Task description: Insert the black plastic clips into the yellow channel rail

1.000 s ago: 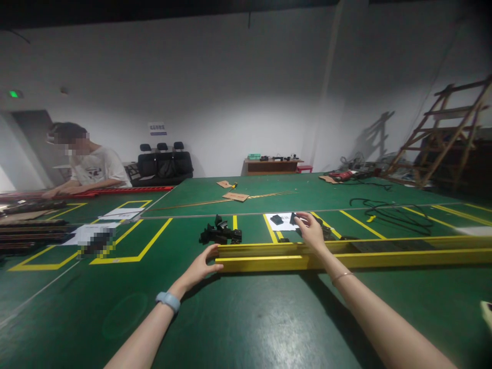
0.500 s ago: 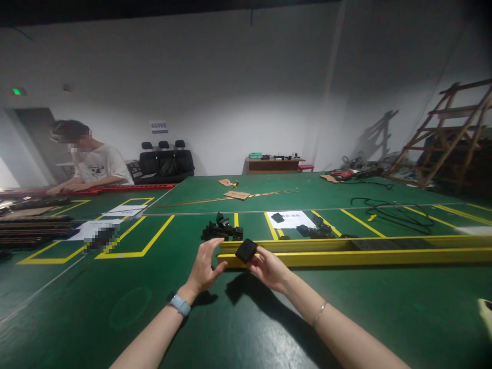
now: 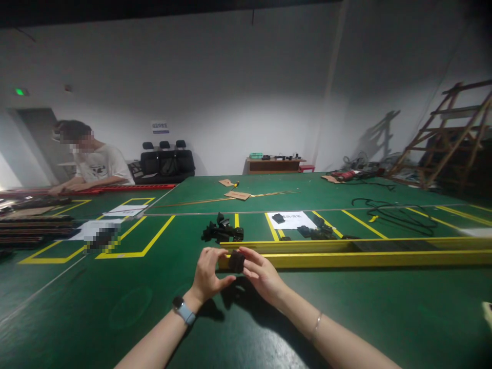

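Note:
A small black block [image 3: 236, 262] is held above the green table, at the left end of a long yellow channel rail [image 3: 326, 260]. My right hand [image 3: 265, 277] grips the block at its right side with the fingers; part of the grip is hidden. To the left, my left hand [image 3: 209, 274] is open in a C shape, thumb and fingers apart around the block's left side. Whether its fingertips touch the block I cannot tell. Behind the rail lies a heap of black parts [image 3: 221, 230]. More dark pieces [image 3: 317, 230] lie by a white printed sheet [image 3: 298, 220].
Across the table at left, a person [image 3: 102, 164] leans over red rails [image 3: 126, 188]. Dark bars [image 3: 38, 230] are stacked at the left edge. A black cable [image 3: 400, 215] lies coiled at right, a wooden ladder [image 3: 442, 133] beyond. Cardboard pieces [image 3: 237, 195] lie mid-table.
The black block has turned and moved slightly left and down in my right hand. My left hand has come nearer to it, turning at the wrist.

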`<state>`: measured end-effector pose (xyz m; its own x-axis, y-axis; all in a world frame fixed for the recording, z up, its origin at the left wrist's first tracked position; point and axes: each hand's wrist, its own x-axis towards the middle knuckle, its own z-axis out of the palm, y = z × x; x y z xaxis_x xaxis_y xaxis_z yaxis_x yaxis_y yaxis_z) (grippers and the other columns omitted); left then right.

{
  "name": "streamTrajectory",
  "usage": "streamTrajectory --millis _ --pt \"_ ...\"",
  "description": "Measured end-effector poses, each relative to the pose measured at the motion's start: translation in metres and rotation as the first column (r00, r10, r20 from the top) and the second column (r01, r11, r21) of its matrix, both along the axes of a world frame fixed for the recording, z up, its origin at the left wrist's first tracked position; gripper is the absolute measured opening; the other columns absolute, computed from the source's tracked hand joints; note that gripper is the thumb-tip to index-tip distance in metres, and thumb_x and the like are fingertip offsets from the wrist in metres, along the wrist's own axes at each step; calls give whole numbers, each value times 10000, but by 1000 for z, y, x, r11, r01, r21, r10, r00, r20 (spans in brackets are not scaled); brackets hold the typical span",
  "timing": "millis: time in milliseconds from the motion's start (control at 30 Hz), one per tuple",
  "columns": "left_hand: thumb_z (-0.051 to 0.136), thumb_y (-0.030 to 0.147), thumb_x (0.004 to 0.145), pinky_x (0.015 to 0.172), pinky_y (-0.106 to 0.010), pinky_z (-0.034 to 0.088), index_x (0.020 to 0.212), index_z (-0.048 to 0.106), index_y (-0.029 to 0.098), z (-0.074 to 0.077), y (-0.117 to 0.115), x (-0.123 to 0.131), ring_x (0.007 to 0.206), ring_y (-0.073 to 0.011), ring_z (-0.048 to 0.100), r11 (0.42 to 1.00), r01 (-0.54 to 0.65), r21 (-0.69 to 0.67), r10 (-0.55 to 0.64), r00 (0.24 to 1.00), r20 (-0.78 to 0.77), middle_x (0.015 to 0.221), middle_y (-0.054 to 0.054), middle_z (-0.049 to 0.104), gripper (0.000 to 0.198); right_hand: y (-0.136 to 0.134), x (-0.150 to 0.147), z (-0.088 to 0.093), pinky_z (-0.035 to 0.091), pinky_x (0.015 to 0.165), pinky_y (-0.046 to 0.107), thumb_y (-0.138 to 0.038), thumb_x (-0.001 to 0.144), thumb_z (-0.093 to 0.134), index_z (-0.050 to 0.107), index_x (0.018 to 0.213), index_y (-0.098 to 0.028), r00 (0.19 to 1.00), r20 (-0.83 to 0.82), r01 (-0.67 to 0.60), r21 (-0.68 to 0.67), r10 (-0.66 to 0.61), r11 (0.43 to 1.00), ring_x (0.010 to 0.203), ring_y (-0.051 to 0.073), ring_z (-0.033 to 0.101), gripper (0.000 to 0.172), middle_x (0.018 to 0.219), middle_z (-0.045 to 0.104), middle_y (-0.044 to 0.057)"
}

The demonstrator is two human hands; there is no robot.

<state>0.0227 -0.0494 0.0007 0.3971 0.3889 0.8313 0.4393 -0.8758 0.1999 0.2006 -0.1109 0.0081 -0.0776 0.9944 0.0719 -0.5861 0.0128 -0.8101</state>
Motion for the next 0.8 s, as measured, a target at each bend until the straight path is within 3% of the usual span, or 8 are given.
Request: streamTrajectory --millis 133,233,333,500,567,633,700,800 --pt "603 588 746 738 -382 477 1015 559 166 4 -3 1 740 -208 584 996 47 71 -45 999 -32 825 -69 641 503 -3 -9 -1 400 973 347 -270 649 793 642 1060 -233 991 125 31 80 -41 996 1090 199 562 439 1118 641 42" --pt "671 413 733 742 -356 500 1078 525 171 0 -1 0 798 -207 591 997 49 67 -48 999 -19 879 -72 636 445 -4 -13 -2 423 960 377 -267 701 749 611 1068 -238 969 233 34 213 -84 977 1055 202 578 392 1085 645 41" --pt "686 345 714 793 -358 514 1175 471 175 -5 2 -1 908 -221 588 998 65 19 -66 998 20 989 -90 605 536 -1 -11 -3 410 1004 407 -279 746 708 568 1134 -254 943 308 21 317 -124 948 1125 210 549 413 1183 598 54" --pt "692 369 730 918 -431 476 1234 497 181 -5 16 -7 1072 -265 524 985 -108 -134 135 968 212 1114 -116 508 572 6 4 -9 396 1039 409 -289 810 629 538 1204 -285 848 401 143 456 -347 878 1226 214 471 405 1292 491 63" --pt "668 385 759 936 -427 471 1285 491 206 -7 28 -13 1106 -258 515 947 -137 -291 224 929 293 1167 -112 461 583 8 13 -10 448 986 395 -279 839 571 546 1199 -281 793 444 169 497 -417 851 1171 210 512 361 1288 478 72" --pt "654 401 771 939 -410 473 1325 471 231 -10 41 -20 1109 -243 534 888 -64 -455 250 898 361 1212 -106 440 607 10 21 -10 475 951 386 -253 858 514 560 1184 -273 706 506 188 540 -495 820 1141 206 526 329 1290 466 78" --pt "664 407 760 969 -412 451 1321 480 234 -13 53 -27 1086 -236 571 802 75 -592 232 875 425 1214 -101 480 615 11 30 -7 455 979 403 -205 860 468 571 1173 -267 563 574 202 602 -595 772 1173 210 496 336 1294 458 79" --pt "694 382 734 997 -404 420 1303 495 222 -15 61 -30 1136 -251 570 623 316 -716 212 812 543 1239 -118 556 624 14 42 -6 368 1063 447 -135 838 435 566 1184 -259 316 615 185 707 -723 683 1233 218 433 390 1282 462 80"
